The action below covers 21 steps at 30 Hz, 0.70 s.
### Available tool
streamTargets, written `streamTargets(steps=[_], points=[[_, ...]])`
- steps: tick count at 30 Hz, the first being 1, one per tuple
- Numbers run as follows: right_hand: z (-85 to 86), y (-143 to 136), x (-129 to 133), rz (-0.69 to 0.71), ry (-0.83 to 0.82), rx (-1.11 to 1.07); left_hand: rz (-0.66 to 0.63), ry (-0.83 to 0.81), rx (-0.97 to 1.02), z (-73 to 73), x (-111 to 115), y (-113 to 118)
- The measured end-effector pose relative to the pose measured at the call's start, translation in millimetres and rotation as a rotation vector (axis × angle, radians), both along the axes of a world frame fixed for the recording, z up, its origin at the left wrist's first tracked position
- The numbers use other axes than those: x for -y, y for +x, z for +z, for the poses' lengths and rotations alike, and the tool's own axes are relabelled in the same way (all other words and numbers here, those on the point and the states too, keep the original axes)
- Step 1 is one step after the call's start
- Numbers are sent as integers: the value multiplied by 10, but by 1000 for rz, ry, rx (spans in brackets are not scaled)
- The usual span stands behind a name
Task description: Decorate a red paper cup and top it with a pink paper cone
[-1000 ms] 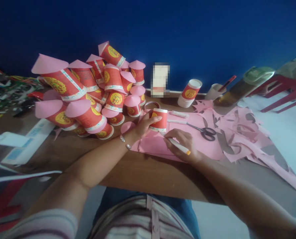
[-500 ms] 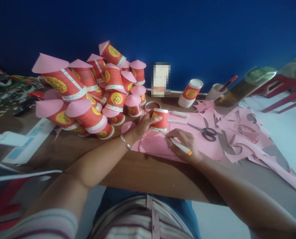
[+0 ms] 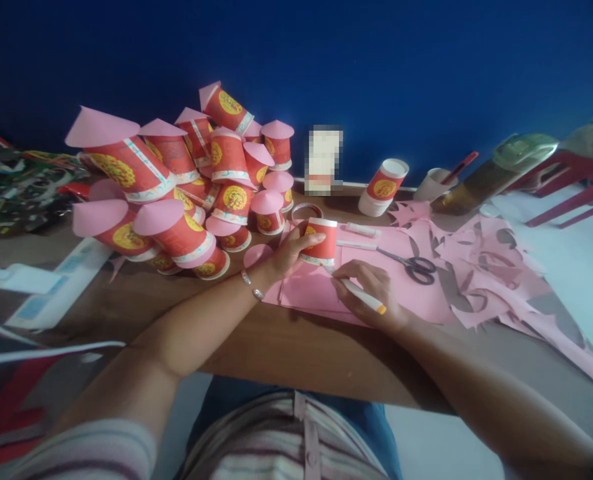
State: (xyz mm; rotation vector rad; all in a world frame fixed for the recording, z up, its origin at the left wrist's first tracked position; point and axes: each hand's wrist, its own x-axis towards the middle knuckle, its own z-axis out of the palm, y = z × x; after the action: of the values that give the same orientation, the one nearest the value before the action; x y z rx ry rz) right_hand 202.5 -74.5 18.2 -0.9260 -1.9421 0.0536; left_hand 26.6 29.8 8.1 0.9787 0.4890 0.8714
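Head view: near the front edge of the table (image 3: 296, 353), the right hand (image 3: 364, 283) is pinching a white pen (image 3: 360, 294), its tip apparently meeting the foot of the red cup (image 3: 320, 244). The left hand (image 3: 295, 249) is gripping that cup on pink paper (image 3: 304, 292), thumb across its side. The step in hand looks like tracing; the next move seems to call for a steady cup. Toward the far edge, a white cup (image 3: 426, 187) is holding a red pen (image 3: 460, 167), and a bottle (image 3: 476, 181) is containing something brownish.
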Motion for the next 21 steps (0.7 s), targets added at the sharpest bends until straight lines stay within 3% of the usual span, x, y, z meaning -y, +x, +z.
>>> streamTargets(steps=[7,21], points=[[32,14,-3,7,13,5,-18,7,10,-36,-23,-5],[40,1,7,12,-3,-20,4,-22,10,37,18,-13]])
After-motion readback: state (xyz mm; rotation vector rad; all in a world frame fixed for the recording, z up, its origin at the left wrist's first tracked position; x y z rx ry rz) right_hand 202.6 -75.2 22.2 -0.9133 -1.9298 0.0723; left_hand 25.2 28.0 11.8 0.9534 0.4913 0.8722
